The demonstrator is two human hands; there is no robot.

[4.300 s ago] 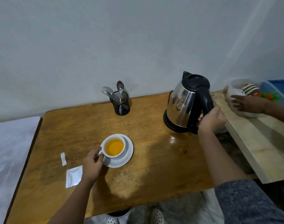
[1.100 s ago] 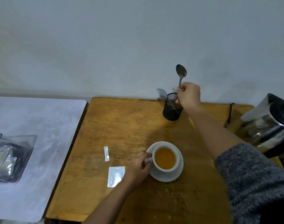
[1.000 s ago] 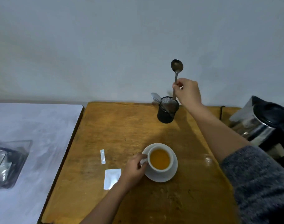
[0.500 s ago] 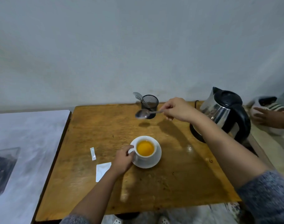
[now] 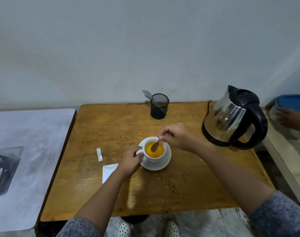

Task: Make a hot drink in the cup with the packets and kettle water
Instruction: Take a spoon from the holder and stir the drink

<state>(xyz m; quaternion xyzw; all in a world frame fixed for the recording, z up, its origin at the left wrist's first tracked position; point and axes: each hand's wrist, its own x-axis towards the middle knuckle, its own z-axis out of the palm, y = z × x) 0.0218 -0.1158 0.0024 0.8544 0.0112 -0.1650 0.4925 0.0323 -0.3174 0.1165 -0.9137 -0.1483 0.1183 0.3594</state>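
Note:
A white cup (image 5: 154, 158) full of orange drink stands on a white saucer (image 5: 164, 164) in the middle of the wooden table (image 5: 197, 177). My left hand (image 5: 130, 160) grips the cup's handle. My right hand (image 5: 176, 136) pinches a metal spoon (image 5: 154, 146) whose bowl dips into the drink. Two torn white packets lie left of the cup: a narrow strip (image 5: 99, 154) and a larger square one (image 5: 108, 171), partly under my left forearm. The steel and black kettle (image 5: 234, 117) stands at the right on its base.
A black mesh holder (image 5: 159, 106) with another spoon stands at the table's back edge. A white-covered surface (image 5: 26, 151) with a dark plastic bag (image 5: 2, 170) lies to the left. Another person's hand (image 5: 289, 117) rests on a blue-lidded container (image 5: 292, 101) at the far right.
My right hand left the kettle, pulled a spoon out of the mesh holder, carried it down and put its bowl into the drink. My left hand kept hold of the cup's handle.

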